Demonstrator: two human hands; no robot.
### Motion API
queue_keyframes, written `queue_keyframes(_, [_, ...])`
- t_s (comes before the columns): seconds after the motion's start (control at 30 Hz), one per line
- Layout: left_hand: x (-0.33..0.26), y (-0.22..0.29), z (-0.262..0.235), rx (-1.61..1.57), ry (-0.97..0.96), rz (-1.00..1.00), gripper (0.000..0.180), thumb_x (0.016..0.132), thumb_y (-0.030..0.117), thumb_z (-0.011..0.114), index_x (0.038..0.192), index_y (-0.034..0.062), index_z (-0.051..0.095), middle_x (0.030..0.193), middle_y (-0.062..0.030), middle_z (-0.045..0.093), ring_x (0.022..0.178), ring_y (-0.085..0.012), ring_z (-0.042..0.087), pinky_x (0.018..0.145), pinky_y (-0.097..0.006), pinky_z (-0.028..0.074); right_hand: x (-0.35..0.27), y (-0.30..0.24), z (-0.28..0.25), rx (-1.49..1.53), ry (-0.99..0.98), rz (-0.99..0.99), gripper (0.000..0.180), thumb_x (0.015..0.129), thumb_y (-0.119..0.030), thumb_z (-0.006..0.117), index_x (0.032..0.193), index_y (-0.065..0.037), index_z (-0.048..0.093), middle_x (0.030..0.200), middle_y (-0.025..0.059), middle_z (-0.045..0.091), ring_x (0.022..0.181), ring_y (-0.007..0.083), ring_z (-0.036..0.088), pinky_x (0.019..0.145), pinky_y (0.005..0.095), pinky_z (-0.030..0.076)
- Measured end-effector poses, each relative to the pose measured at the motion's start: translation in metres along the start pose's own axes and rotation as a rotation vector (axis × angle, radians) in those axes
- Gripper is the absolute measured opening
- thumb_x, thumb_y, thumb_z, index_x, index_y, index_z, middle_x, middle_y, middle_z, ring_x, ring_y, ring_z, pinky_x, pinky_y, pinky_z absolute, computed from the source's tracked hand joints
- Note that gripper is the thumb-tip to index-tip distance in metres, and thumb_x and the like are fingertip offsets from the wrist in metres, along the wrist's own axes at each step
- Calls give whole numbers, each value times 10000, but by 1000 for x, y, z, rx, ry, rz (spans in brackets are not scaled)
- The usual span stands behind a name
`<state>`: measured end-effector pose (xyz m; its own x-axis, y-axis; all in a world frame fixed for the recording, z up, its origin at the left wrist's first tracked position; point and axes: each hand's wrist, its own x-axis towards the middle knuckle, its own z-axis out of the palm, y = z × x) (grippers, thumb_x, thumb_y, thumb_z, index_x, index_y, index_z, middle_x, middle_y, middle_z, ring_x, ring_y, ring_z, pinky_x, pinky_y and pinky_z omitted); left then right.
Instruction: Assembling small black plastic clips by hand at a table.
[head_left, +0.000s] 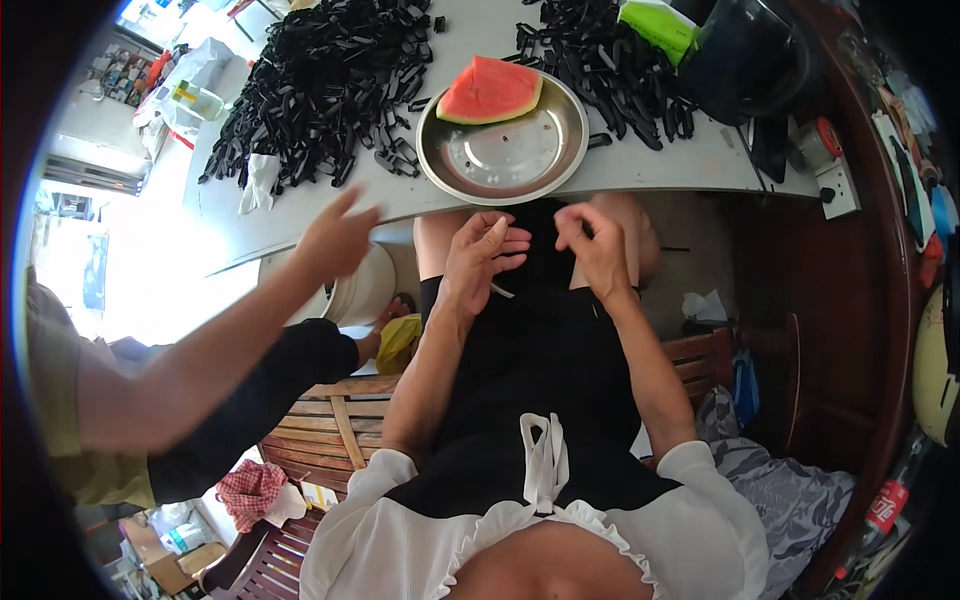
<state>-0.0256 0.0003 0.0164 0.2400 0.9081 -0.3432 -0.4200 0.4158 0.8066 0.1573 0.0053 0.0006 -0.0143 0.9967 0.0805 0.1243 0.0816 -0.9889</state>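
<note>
Watermelon slice [490, 92] in metal bowl [500, 178], just beyond left hand [487, 255] and right hand [597, 245]

Left hand: palm turned inward and partly up, fingers loosely spread and a little bent, over the lap, near bowl's close rim. Right hand: just beside it on the right, fingers curled in; can't tell if anything is pinched. Slice sits on bowl's far side from both hands, red flesh, green rind edge facing them; small dark bits on bowl floor nearer the hands. Bowl on grey table [720, 165]. Ahead and left of left hand: big heap of black parts [330, 90], white cloth-like item [260, 183] at its near edge. Ahead of right hand: second black heap [610, 80], green package [660, 30], dark container [750, 60] farther right. Left of left hand: co-worker's hand [340, 238], blurred, well apart from bowl.
</note>
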Motion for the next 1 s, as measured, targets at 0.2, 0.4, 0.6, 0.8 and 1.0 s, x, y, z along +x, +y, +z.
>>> queue_keyframes(0.2, [-3,2,1,45,8,-4,295,899,243,564,1083,24,491,926,-109,609,826,-163,589,711,-279,498,47,-31,1,315,-14,271,285,828,-253,641,819,20,562,678,183,643,339,42,332,323,194,217])
queue_keyframes(0.4, [-8,0,-6,186,-50,-19,179,910,161,536,1046,46,533,866,-87,625,751,-134,602,663,-235,501,68,-23,-2,416,-17,379,173,784,-138,645,790,12,557,668,193,628,335,52,348,298,201,201])
queue_keyframes(0.6, [-12,-2,-4,193,-90,-35,130,908,135,527,1000,50,559,829,-64,629,718,-112,597,646,-210,482,71,-21,7,497,138,372,100,711,-10,607,670,-10,516,516,41,470,330,101,372,304,233,229])
queue_keyframes(0.8, [-27,0,-20,162,-60,12,87,910,107,516,961,63,571,786,-40,623,679,-100,583,613,-205,467,62,-39,12,543,111,381,162,706,9,602,607,-27,479,508,19,441,328,102,371,303,233,227])
queue_keyframes(1.0, [-16,2,-29,171,-53,1,94,915,130,527,956,60,575,783,-50,625,673,-116,589,608,-213,476,34,-65,-29,543,38,444,130,735,8,593,654,-15,493,509,12,442,329,84,361,301,231,231])
